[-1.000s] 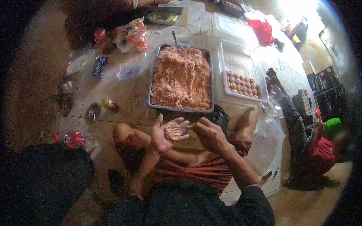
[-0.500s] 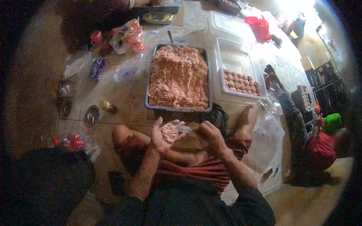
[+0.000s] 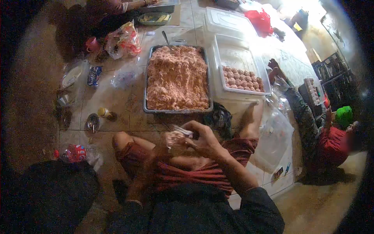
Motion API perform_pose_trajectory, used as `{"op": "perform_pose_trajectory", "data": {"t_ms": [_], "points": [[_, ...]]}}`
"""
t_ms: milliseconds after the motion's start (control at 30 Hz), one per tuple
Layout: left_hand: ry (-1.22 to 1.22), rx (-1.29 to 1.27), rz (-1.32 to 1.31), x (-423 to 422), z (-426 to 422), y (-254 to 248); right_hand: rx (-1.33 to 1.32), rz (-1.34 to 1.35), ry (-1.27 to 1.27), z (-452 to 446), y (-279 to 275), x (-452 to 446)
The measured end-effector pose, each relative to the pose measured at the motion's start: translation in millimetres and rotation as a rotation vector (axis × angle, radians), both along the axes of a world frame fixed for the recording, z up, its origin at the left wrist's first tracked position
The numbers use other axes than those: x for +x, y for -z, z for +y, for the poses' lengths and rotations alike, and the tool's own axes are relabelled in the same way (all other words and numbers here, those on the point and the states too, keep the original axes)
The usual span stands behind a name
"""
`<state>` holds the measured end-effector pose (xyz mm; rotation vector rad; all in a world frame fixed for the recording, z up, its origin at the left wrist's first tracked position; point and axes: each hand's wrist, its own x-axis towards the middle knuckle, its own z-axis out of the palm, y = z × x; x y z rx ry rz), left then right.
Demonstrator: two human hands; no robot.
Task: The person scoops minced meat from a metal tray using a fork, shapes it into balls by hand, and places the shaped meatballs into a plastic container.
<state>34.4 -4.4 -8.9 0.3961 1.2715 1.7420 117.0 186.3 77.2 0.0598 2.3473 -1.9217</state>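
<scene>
In front of my lap, my left hand (image 3: 163, 145) is smeared by motion and appears to support a flattened pat of pink minced meat (image 3: 173, 139). My right hand (image 3: 204, 137) is closed around a pale, shiny utensil (image 3: 184, 132) held against the meat; its exact kind is blurred. Just beyond my hands is a deep tray (image 3: 145, 105) heaped with minced meat mixture (image 3: 177, 80), with a metal spoon (image 3: 166, 39) upright at the far end. To its right, a clear plastic box (image 3: 217, 50) holds rows of round meatballs (image 3: 242, 79).
On the left are a small jar (image 3: 103, 112), an ashtray (image 3: 92, 123), a plastic bottle (image 3: 74, 153) and a blue packet (image 3: 94, 76). A clear lid (image 3: 275, 142) lies right. Another person's arm (image 3: 132, 5) shows at the back; a person in red (image 3: 331, 154) is far right.
My right hand has moved left over the left palm, bringing the utensil across the meat. My left hand has turned from a plainly open palm into a blur. The view has shifted slightly.
</scene>
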Motion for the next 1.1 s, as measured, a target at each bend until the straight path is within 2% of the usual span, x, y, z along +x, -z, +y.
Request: {"op": "perform_pose_trajectory", "data": {"t_ms": [67,100,133,200,233,300,333,400,467,533,567,633,667,733,800,833,967,1100], "points": [[-0.050,-0.045,0.066,-1,7,-1,0.233,0.234,0.193,0,2,-4],[-0.076,-0.062,0.085,-4,9,-2,0.089,0.232,0.301,-1,4,-2],[-0.105,-0.088,0.095,-7,11,-3,0.082,0.235,0.288,1,9,3],[-0.174,-0.123,0.144,-11,16,-2,0.000,0.075,0.380,8,28,13],[-0.281,-0.036,0.369,-8,16,5,-0.001,0.079,0.371,6,53,22],[-0.373,-0.001,0.525,-7,18,6,-0.270,-0.089,0.274,1,103,39],[-0.395,0.004,0.561,-5,20,5,-0.272,-0.089,0.273,-3,97,40],[-0.416,0.009,0.621,0,25,1,-0.499,-0.196,0.311,-14,73,45],[-0.417,0.012,0.671,2,29,-5,-0.481,-0.189,0.280,-6,66,38],[-0.433,0.009,0.720,2,32,-11,0.260,0.279,0.101,2,50,31],[-0.452,0.013,0.726,2,32,-14,0.260,0.281,0.103,5,44,29],[-0.520,0.071,0.671,-2,32,-13,0.415,0.212,0.132,11,38,24],[-0.567,0.180,0.549,-6,30,-11,0.414,0.214,0.129,12,41,24],[-0.641,0.445,0.295,-13,23,-9,0.287,0.179,0.292,11,59,27],[-0.650,0.689,0.096,-19,17,-10,0.339,0.197,0.300,4,88,35],[-0.640,0.740,0.052,-20,14,-13,0.394,0.213,0.311,-1,85,34],[-0.633,0.704,-0.083,-20,12,-24,0.334,0.342,0.311,-31,75,30],[-0.618,0.805,-0.158,-12,18,-23,0.484,0.361,0.254,-32,94,19]]}}
